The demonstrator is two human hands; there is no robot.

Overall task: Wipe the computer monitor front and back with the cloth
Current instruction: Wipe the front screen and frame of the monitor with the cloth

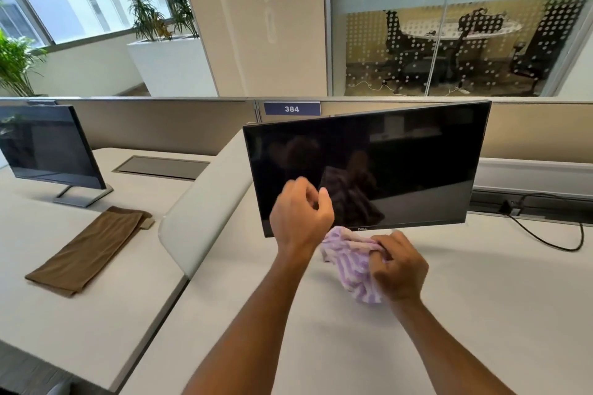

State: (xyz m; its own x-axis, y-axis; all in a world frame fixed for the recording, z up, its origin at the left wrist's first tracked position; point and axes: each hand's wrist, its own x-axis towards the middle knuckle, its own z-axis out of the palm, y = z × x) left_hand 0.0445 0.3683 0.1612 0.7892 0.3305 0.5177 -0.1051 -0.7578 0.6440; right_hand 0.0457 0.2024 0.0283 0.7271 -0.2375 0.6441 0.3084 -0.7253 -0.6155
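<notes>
A black Dell monitor [401,151] stands tilted on the white desk [321,330], its dark screen facing me. My right hand [398,266] grips a bunched lilac and white striped cloth [349,263] just below the monitor's bottom edge, above the desk. My left hand [301,215] is raised in front of the screen's lower left corner, with its fingers curled and nothing in them. The monitor's stand is hidden behind my hands and the cloth.
A second monitor [51,147] stands on the neighbouring desk at the left, with a folded brown cloth [86,250] in front of it. A curved white divider [199,212] separates the desks. A black cable [545,234] lies at the right. A partition [529,131] runs behind.
</notes>
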